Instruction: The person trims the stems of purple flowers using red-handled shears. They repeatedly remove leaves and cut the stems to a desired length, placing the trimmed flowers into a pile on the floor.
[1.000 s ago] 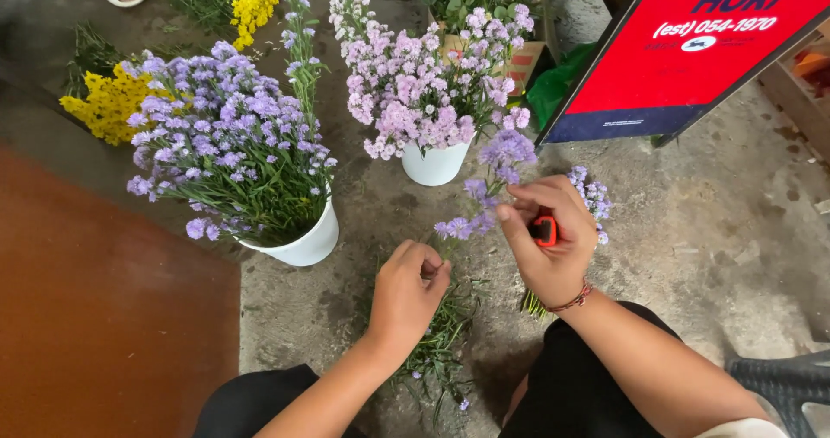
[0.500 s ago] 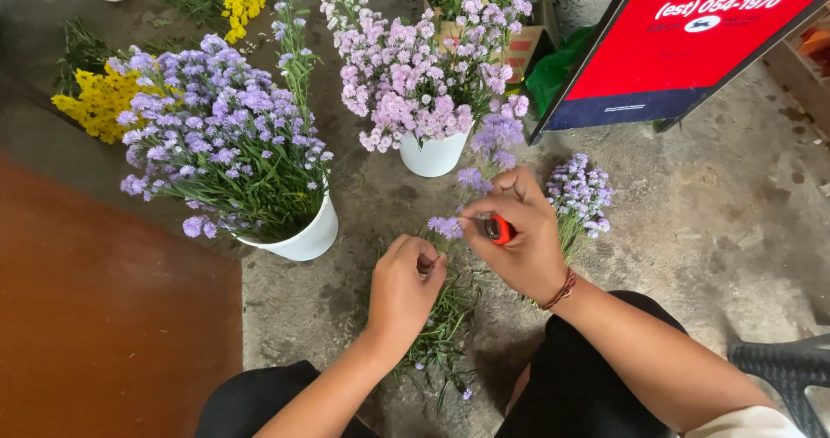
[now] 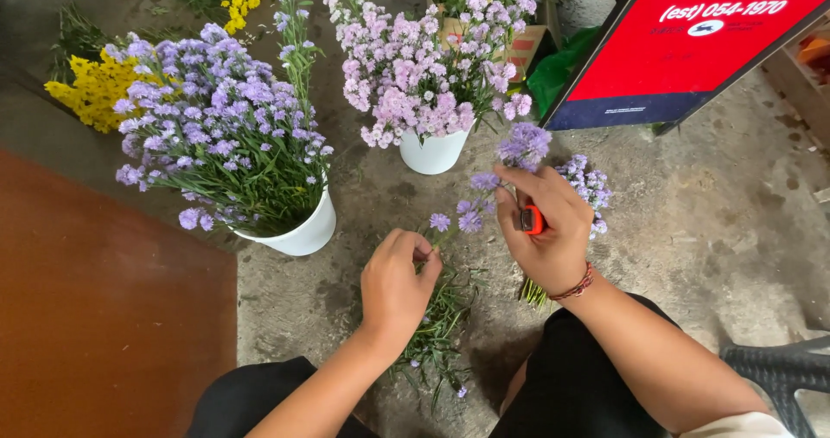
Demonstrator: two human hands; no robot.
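Note:
My left hand (image 3: 397, 284) pinches the lower end of a thin flower stem (image 3: 456, 224) with small purple blooms. My right hand (image 3: 546, 227) is closed around an orange-handled cutting tool (image 3: 533, 220) and touches the upper part of the same stem, just below a purple flower head (image 3: 523, 144). Cut green trimmings (image 3: 437, 327) lie on the concrete under my hands. A small bunch of purple flowers (image 3: 590, 187) lies on the ground behind my right hand.
A white bucket (image 3: 300, 232) full of purple flowers stands at the left, and a second white bucket (image 3: 431, 153) holds pink ones. Yellow flowers (image 3: 93, 88) lie at the far left. A red and blue sign board (image 3: 692, 40) leans at the upper right. A brown floor area (image 3: 95, 317) borders the left side.
Both hands with the stem and the cutting tool sit lower and slightly left in the view than before. My left hand has closed its fingertips on the stem's lower end.

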